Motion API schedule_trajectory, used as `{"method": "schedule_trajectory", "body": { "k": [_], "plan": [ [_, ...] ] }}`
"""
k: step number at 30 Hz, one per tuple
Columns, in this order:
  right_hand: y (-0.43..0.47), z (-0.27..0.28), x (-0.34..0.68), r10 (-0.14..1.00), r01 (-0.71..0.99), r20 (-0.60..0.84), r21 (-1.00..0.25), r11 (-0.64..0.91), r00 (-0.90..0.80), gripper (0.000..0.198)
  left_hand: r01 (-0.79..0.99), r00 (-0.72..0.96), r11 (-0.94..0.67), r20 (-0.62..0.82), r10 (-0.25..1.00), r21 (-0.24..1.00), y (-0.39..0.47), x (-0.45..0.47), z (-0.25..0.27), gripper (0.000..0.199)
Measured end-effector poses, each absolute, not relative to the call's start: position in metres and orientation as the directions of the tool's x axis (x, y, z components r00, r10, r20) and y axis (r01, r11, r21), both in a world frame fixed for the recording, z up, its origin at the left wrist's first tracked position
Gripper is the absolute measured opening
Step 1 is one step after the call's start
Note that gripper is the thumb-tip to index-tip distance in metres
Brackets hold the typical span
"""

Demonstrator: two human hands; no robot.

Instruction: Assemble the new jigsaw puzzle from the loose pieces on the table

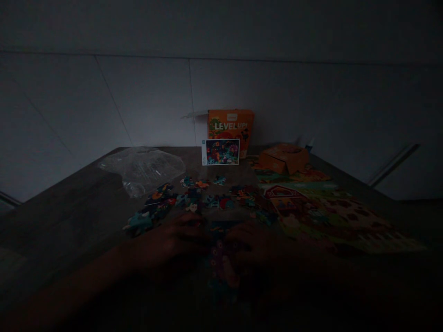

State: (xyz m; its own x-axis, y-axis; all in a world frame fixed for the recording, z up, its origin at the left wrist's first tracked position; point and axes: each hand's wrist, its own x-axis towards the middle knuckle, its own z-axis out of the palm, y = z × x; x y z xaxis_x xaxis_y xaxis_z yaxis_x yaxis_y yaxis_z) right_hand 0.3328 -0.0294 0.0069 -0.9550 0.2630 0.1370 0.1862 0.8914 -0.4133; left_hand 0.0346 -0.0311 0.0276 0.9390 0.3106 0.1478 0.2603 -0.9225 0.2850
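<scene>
The picture is very dark. Joined jigsaw puzzle pieces with a purple shape [218, 260] lie on the table between my two hands. My right hand [254, 244] is curled over their right side, its fingers and thumb bent around a piece there. From the left, my left hand [176, 237] reaches in with bent fingers low over the table; what they hold, if anything, is lost in shadow. Just beyond are loose and partly joined jigsaw pieces [183, 199], with a turquoise piece [140, 222] left of my left hand.
A picture card [221, 152] leans against an orange puzzle box [231, 123] at the back. A crumpled clear plastic bag [148, 166] lies back left. On the right are an assembled farm-scene puzzle [332, 214] and a smaller orange box [285, 159]. A pale wall stands behind the table.
</scene>
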Motion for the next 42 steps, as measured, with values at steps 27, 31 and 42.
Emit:
{"method": "schedule_trajectory", "body": {
  "k": [27,31,42],
  "plan": [
    [-0.018,0.001,0.341,0.443,0.302,0.290,-0.423,0.855,-0.848,0.028,0.357,0.912,-0.912,0.134,0.387,0.201,-0.030,0.030,0.024,0.042],
    [-0.012,0.000,0.341,0.483,0.364,0.431,-0.333,0.870,-0.762,0.008,0.356,0.917,-0.916,0.122,0.380,0.183,-0.030,0.030,0.024,0.041],
    [-0.026,0.002,0.338,0.272,0.203,0.283,-0.249,0.947,-0.920,0.023,0.343,0.919,-0.915,0.126,0.374,0.211,-0.030,0.032,0.027,0.043]
  ]
}}
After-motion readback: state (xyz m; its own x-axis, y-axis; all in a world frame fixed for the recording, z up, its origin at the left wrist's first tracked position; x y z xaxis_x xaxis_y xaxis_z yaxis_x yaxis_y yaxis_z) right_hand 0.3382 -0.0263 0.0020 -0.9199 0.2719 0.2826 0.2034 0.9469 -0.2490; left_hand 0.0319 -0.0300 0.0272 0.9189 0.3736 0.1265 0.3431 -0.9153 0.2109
